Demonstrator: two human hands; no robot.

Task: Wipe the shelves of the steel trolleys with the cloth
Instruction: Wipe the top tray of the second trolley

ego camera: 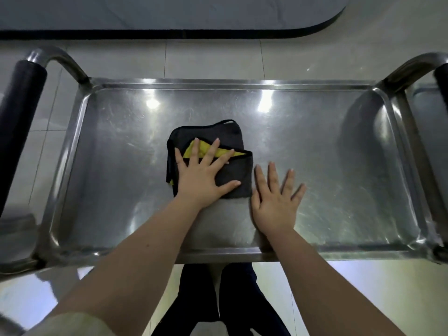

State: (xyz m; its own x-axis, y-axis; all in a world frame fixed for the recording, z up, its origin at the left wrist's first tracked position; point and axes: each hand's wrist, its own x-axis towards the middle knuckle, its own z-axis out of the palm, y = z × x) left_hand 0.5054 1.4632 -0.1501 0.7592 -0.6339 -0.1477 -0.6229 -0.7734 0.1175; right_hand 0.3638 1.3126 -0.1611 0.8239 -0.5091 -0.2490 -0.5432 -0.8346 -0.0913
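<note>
A folded dark grey cloth (226, 137) with a yellow inner side lies near the middle of the steel trolley's top shelf (339, 146). My left hand (203, 175) presses flat on the cloth with its fingers spread and straight. My right hand (275, 200) lies flat on the bare steel just to the right of the cloth, fingers spread, holding nothing. The shelf is scratched and shiny, with a raised rim all round.
Curved steel handles with black grips rise at the left end (21, 98) and the right end (440, 78) of the trolley. A dark-edged grey mat (169, 18) lies on the tiled floor beyond. My legs (218, 299) stand below the near rim.
</note>
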